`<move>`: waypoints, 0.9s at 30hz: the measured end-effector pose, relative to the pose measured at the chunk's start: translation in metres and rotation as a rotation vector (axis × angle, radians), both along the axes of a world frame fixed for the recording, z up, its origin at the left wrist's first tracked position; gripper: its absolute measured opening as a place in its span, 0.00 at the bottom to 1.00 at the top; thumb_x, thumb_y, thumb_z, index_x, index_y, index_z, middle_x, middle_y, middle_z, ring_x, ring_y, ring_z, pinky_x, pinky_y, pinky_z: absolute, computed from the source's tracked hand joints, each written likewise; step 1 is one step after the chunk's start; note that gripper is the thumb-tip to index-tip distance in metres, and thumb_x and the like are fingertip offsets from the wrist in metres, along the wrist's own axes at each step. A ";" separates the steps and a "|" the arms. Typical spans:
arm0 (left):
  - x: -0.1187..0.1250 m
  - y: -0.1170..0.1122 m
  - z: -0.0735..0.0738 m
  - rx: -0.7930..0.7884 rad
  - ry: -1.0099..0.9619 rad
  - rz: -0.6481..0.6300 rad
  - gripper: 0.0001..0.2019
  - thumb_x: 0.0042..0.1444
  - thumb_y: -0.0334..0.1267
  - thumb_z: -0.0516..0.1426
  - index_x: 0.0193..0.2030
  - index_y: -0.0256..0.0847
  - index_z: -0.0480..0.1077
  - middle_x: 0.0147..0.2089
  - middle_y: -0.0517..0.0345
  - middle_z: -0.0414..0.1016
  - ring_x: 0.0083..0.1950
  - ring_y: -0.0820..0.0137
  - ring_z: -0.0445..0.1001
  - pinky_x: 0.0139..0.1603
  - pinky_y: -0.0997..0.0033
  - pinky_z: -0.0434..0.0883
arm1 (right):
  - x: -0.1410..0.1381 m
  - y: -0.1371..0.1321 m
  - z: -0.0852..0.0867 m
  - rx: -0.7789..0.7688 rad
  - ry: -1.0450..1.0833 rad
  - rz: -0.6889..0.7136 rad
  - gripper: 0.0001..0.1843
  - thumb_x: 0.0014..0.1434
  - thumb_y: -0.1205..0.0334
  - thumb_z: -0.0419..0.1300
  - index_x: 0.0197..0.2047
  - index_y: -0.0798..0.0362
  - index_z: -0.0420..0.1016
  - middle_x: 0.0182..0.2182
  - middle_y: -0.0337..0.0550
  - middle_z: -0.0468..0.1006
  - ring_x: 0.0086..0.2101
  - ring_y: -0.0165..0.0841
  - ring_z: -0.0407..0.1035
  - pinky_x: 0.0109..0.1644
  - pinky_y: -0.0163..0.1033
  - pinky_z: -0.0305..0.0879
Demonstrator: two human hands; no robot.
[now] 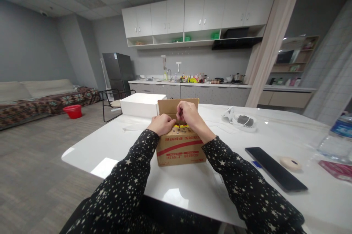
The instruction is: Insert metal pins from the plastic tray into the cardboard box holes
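A brown cardboard box [181,151] with red printing and a red band stands on the white table, its back flap [167,106] raised. On its top are several small dark round spots [183,130], perhaps holes or studs. My left hand [162,124] grips the box at its top left edge, thumb pointing inward. Above the top, my right hand [188,113] is closed in a pinch around a thin dark stick-like tool [179,124], whose tip points down at the spots. The tool's upper end is hidden in my fingers. Something yellow [180,126] shows behind the spots.
Behind the box at left is a white box [143,103]. To the right on the table [115,142] lie a black phone [275,168], a beige rounded case [290,163], a white coiled-cable device [244,121] and a plastic bottle [338,138]. A red bucket [73,111] stands on the floor.
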State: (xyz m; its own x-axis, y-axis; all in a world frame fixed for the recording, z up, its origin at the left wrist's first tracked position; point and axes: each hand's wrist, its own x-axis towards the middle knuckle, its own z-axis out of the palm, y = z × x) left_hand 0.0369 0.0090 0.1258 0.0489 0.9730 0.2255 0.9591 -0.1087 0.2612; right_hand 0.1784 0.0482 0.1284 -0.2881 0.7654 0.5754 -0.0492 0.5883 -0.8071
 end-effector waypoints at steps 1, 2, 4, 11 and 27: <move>0.000 0.000 0.000 0.001 0.001 -0.003 0.23 0.63 0.50 0.48 0.24 0.40 0.74 0.34 0.46 0.82 0.42 0.56 0.79 0.43 0.63 0.69 | -0.001 -0.002 0.000 0.031 -0.016 0.002 0.16 0.58 0.63 0.46 0.20 0.50 0.64 0.13 0.35 0.68 0.17 0.28 0.59 0.23 0.31 0.56; 0.000 0.000 0.000 0.000 0.002 -0.006 0.24 0.63 0.50 0.48 0.23 0.40 0.73 0.34 0.46 0.82 0.42 0.56 0.79 0.43 0.63 0.69 | -0.002 -0.005 0.000 0.056 -0.028 0.001 0.17 0.58 0.63 0.46 0.20 0.50 0.64 0.13 0.35 0.68 0.17 0.28 0.60 0.24 0.31 0.56; 0.000 0.000 0.001 -0.003 0.003 -0.005 0.24 0.64 0.51 0.48 0.23 0.40 0.73 0.33 0.47 0.82 0.42 0.56 0.79 0.43 0.64 0.69 | -0.005 -0.007 0.000 0.083 -0.029 -0.005 0.17 0.58 0.64 0.46 0.19 0.50 0.63 0.13 0.35 0.68 0.18 0.28 0.61 0.25 0.31 0.57; 0.002 -0.005 0.004 -0.018 0.014 0.007 0.22 0.63 0.48 0.48 0.26 0.40 0.75 0.35 0.47 0.82 0.42 0.57 0.80 0.45 0.64 0.69 | -0.007 0.002 0.000 -0.074 0.036 -0.001 0.17 0.58 0.65 0.46 0.20 0.50 0.64 0.11 0.34 0.66 0.14 0.26 0.57 0.20 0.30 0.51; 0.002 -0.004 0.004 -0.035 0.027 0.015 0.22 0.64 0.48 0.48 0.29 0.39 0.76 0.37 0.47 0.82 0.41 0.58 0.79 0.44 0.65 0.68 | -0.002 0.004 -0.003 -0.085 0.051 -0.007 0.16 0.58 0.64 0.46 0.20 0.51 0.63 0.12 0.35 0.68 0.14 0.26 0.57 0.20 0.30 0.53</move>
State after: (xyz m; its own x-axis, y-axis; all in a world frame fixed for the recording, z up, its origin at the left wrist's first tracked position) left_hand 0.0392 0.0045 0.1296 0.0400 0.9809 0.1902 0.9673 -0.0857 0.2387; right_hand 0.1762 0.0521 0.1250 -0.2550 0.8142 0.5216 -0.0875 0.5178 -0.8510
